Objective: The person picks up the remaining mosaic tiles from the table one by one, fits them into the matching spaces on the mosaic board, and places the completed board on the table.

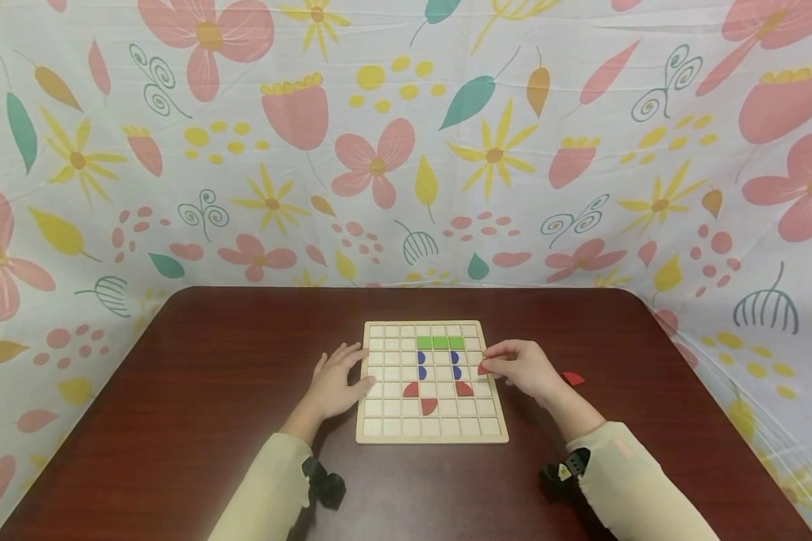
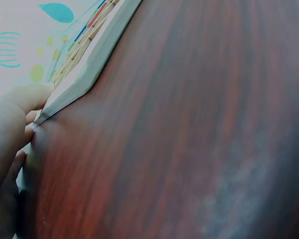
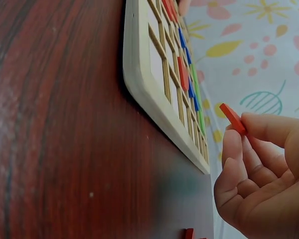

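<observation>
A pale wooden grid board lies on the table, divided into square cells. Three green squares form a row near its top, with several blue half-circles in two columns below. Lower down sit three red quarter-circles. My left hand rests at the board's left edge, thumb on the rim and fingers spread. Over the right edge, my right hand pinches another red quarter-circle between thumb and fingertips, raised above the board in the right wrist view.
A loose red quarter-circle lies on the dark wooden table, right of the board and beside the right forearm. A flower-printed cloth hangs behind the table and along its sides. Dark wrist devices sit at both cuffs.
</observation>
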The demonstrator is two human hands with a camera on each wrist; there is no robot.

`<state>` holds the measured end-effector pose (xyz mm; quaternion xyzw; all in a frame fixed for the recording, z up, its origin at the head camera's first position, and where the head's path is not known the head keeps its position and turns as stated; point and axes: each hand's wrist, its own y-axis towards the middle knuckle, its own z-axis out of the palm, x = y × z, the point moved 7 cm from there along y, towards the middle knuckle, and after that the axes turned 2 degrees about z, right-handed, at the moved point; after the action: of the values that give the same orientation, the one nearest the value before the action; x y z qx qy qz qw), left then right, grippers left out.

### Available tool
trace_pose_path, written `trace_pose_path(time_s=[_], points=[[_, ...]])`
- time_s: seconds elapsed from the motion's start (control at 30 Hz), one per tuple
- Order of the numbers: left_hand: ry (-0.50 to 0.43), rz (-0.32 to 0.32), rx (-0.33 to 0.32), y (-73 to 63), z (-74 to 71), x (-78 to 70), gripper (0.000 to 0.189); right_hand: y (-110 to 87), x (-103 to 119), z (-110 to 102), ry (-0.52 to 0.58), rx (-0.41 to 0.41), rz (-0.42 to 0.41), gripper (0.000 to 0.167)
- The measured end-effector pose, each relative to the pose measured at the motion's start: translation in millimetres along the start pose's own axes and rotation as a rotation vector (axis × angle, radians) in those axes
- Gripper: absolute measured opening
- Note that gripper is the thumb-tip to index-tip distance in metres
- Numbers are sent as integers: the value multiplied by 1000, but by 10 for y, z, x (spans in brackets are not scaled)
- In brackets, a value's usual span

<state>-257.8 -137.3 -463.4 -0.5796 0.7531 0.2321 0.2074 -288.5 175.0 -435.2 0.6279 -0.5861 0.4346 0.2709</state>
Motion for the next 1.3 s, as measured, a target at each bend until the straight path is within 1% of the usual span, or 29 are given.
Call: trace_pose_path(time_s=[0.23,0.73,0.97,1.3], points=[[4,0,-2,-3,-2,-6,53,-3,30,57,-2,-1,8,34],[5,6,-5,-4,-1,0,53,5,70,174,41,27,19,31],[8,4,-3,-2,-4,0,54,10,94,236,56,28,32,31],[5,-5,0,0,11,6,54,16,130,308,72,51,13,27]])
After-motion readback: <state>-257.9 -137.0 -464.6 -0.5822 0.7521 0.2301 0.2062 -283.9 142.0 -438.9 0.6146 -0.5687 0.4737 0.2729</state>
